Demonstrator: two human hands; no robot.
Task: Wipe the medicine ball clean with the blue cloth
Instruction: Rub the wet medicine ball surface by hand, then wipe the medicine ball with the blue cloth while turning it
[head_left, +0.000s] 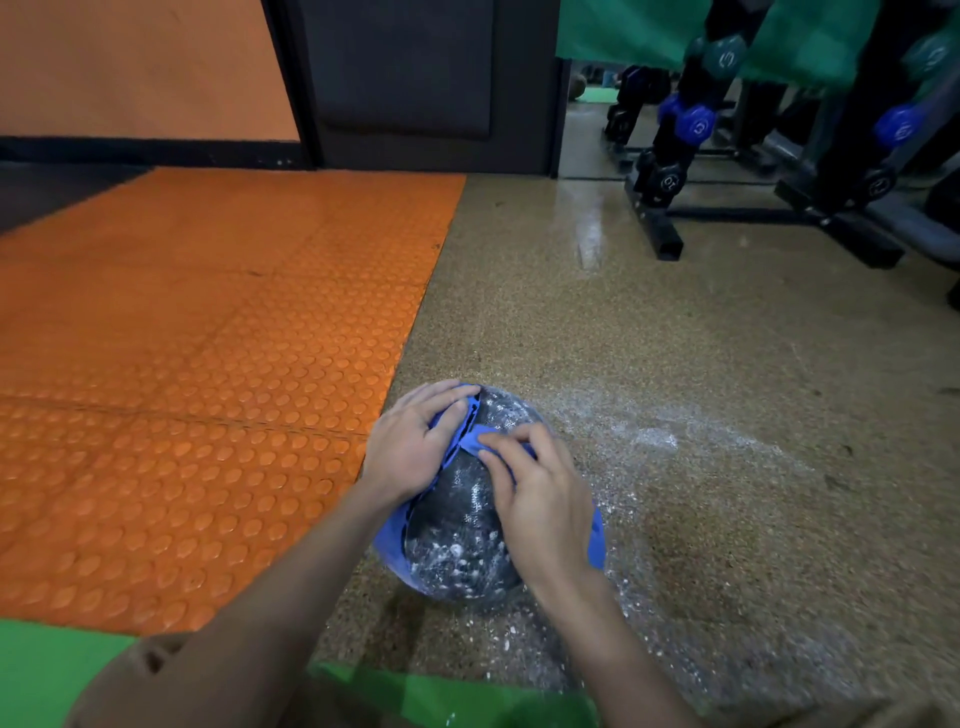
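A black medicine ball (462, 535), speckled with white powder, sits on the speckled tan floor just right of the orange mat. A blue cloth (397, 530) is draped over its left side, top and right side. My left hand (410, 447) lies on the cloth at the ball's upper left, fingers spread along the fabric. My right hand (540, 493) rests on the ball's upper right, its curled fingertips pinching a fold of the cloth near the top. The ball's far right side is hidden behind my right hand.
White powder (654, 441) is scattered over the floor to the right of the ball. An orange studded mat (208, 364) covers the left. A dumbbell rack (737, 171) with blue and black dumbbells stands at the back right. A green mat (47, 670) lies near me.
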